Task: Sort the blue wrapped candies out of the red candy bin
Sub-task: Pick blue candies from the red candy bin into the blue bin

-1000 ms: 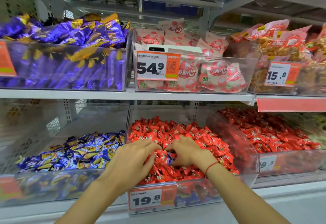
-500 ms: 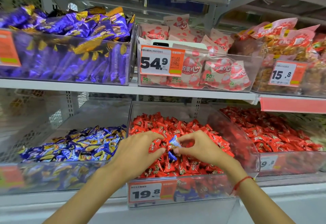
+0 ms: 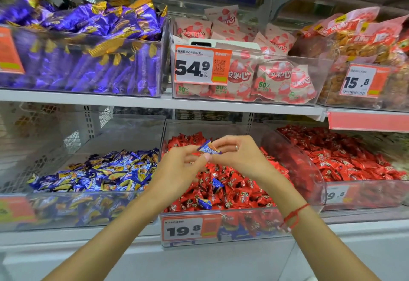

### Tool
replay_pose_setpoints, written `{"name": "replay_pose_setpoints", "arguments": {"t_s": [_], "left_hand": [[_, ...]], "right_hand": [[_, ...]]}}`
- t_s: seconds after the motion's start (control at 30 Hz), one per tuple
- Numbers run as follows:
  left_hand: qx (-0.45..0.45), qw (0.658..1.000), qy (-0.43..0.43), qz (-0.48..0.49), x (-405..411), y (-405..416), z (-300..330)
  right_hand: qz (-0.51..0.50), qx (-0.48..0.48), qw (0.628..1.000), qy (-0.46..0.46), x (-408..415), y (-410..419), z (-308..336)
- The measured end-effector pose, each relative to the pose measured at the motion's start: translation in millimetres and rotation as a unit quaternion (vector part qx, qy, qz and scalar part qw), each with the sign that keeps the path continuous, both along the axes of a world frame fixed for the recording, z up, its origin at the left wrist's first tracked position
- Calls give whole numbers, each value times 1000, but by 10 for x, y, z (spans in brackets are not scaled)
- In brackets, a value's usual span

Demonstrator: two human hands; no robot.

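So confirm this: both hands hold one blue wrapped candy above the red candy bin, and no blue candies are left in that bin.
Wrong on the last part. The head view shows the left hand and right hand holding the blue wrapped candy, but blue candies still lie in the red candy bin.

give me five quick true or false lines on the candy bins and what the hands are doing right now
1. A blue wrapped candy is pinched between both hands above the red candy bin. True.
2. No blue candies are left among the red ones. False: at least two show, one mid-pile and one near the front wall.
3. The bin of blue candies stands left of the red candy bin. True.
4. The price tag on the red candy bin reads 54.9. False: it reads 19.8.
5. A red string is on the left wrist. False: the red string is on the right wrist; the left hand has none in view.
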State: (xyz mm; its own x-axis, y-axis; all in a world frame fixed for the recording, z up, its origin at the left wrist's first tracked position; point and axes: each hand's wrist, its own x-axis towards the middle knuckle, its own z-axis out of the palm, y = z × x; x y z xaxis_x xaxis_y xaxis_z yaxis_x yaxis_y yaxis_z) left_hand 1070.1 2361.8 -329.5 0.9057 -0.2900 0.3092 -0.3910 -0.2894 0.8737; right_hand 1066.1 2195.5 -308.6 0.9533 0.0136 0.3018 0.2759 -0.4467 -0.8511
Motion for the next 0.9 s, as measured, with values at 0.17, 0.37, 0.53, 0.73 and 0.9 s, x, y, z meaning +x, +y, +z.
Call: {"name": "replay_pose_setpoints", "arguments": {"t_s": [0.17,0.37,0.53,0.73,0.9], "left_hand": [[8,998,-66,23,3,96,-4],[77,989,-98,80,97,249,3],[127,985,-102,53,126,339,67],[17,992,-62,-107,53,229,76],[-52,993,-91,-51,64,294,111]], "right_hand": [[71,51,995,43,-21,-45,19],[-83,-315,941,93,152,-133,-459],[-107,-218,968,60,124,-227,-368],[4,122,986,115,-84,38,-36],[24,158,974,161,-96,104,13]]}}
